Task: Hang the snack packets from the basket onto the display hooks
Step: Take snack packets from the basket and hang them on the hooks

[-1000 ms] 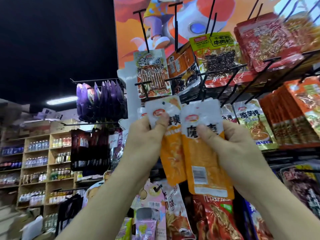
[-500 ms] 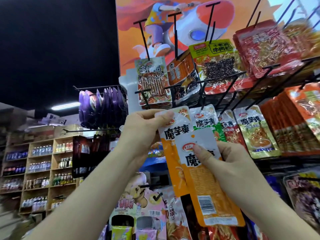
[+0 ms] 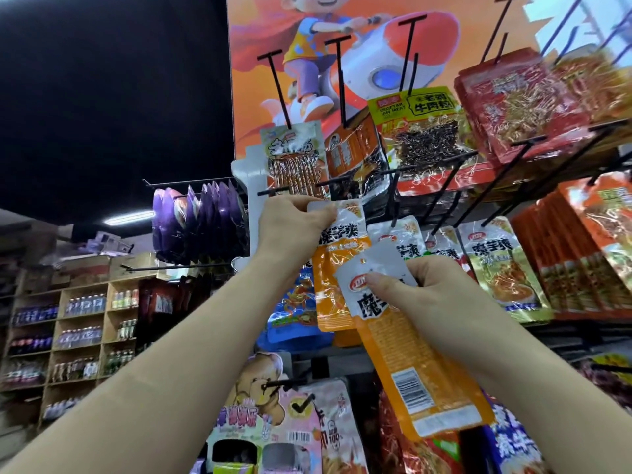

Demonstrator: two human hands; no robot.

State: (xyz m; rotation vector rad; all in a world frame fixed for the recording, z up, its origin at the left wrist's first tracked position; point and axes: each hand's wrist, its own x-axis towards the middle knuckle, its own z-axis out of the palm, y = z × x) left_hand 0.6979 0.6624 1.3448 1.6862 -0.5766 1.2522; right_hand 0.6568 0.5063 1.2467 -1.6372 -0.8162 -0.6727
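Head view, looking up at the rack; both hands raised in centre frame, each on 1 packet.

Left hand [image 3: 290, 222]: fingers curled, pinching the white top edge of the upper orange packet [image 3: 337, 285]; packet hangs roughly upright below the pinch, printed face toward camera; top edge level with the middle row of black display hooks [image 3: 273, 192]; nearest hook tip sits just above the knuckles; cannot tell whether a hook is through the packet's hole.

Right hand [image 3: 444, 299]: lower and further right; thumb pressed on the white header beside the red logo, fingers wrapped behind, gripping the lower orange packet [image 3: 410, 357]; this one is tilted, bottom end swung toward lower right, barcode showing near that end; its header overlaps the lower right part of the upper packet; sits below the hook row.

Same row, right of the hands: more packets of the same brand hang there, incl. a gold packet [image 3: 499, 265]; stacked orange packs [image 3: 581, 254] at the right edge.

Row above: green-and-yellow packet [image 3: 420, 131] centre; red packs [image 3: 519, 104] upper right; cartoon poster [image 3: 256, 46] behind.

Purple packets [image 3: 201, 227] left of centre; shelves of bottles [image 3: 85, 333] lower left; bear-print pink packs [image 3: 260, 405] bottom centre.
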